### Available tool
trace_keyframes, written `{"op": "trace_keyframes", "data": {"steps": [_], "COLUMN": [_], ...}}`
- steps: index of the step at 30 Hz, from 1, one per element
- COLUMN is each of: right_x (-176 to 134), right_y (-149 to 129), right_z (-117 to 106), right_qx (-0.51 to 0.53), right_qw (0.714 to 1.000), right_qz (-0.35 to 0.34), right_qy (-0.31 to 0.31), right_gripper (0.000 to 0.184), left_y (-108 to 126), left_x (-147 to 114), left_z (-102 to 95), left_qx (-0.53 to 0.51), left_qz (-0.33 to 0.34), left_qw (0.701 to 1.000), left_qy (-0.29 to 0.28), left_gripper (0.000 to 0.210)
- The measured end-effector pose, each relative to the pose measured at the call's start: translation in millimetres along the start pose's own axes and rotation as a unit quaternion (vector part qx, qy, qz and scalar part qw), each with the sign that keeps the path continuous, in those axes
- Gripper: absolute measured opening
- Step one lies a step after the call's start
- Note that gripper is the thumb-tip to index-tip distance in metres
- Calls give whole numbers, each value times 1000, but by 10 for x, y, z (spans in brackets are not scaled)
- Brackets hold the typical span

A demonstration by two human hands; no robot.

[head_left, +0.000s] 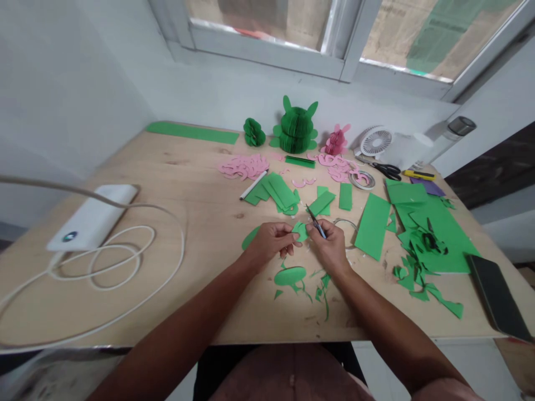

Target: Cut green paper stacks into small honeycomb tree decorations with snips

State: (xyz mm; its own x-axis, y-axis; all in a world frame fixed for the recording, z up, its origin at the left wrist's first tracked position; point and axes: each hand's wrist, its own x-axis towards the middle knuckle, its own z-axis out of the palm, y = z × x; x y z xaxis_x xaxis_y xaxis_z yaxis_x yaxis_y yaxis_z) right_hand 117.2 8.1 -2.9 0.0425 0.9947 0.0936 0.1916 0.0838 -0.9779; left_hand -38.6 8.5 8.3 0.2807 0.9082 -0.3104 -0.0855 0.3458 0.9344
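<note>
My left hand [273, 239] pinches a small rounded piece of green paper [299, 230] above the middle of the table. In my right hand [330, 245] is a slim pointed tool [316, 223] with a dark tip and a grey-blue body; its exact kind is hard to make out. The right fingertips meet the edge of the same paper. Partly behind my left hand lies a green paper oval [249, 238]. Another green oval [290, 275] rests just below the hands, with thin green offcuts [322, 289] around it.
Green paper strips [282, 192], pink paper cutouts [244, 166] and a white pen [254, 185] lie beyond the hands. Green and pink honeycomb paper figures [297, 131] stand by the wall. Scissors [387, 170], a phone [497, 295], a fan [376, 141] and a cabled white box [94, 217] flank them.
</note>
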Motion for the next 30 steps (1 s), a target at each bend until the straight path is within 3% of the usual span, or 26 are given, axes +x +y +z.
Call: {"op": "trace_keyframes", "data": {"steps": [10,17,23,30], "right_x": [-9,5,-4,-16], "right_y": [-20,-48,16,22], "right_z": [8,24,45,52], "right_qx": [1,71,155,139], "right_qw": [1000,994,981,984], "right_qz": [11,86,108,105], "right_qy": [0,-2,-36,-34], "right_gripper": [29,30,33,38], "left_y": [-7,-42,-28,-24], "left_x": [-17,-15,-22,-17], "left_z": [14,11,16,-29], "left_qx": [19,28,56,84], "left_qz": [22,46,60,66], "left_qw": [1000,998,997,994], "left_qy": [4,11,1,-14], "left_gripper": [16,15,15,17]}}
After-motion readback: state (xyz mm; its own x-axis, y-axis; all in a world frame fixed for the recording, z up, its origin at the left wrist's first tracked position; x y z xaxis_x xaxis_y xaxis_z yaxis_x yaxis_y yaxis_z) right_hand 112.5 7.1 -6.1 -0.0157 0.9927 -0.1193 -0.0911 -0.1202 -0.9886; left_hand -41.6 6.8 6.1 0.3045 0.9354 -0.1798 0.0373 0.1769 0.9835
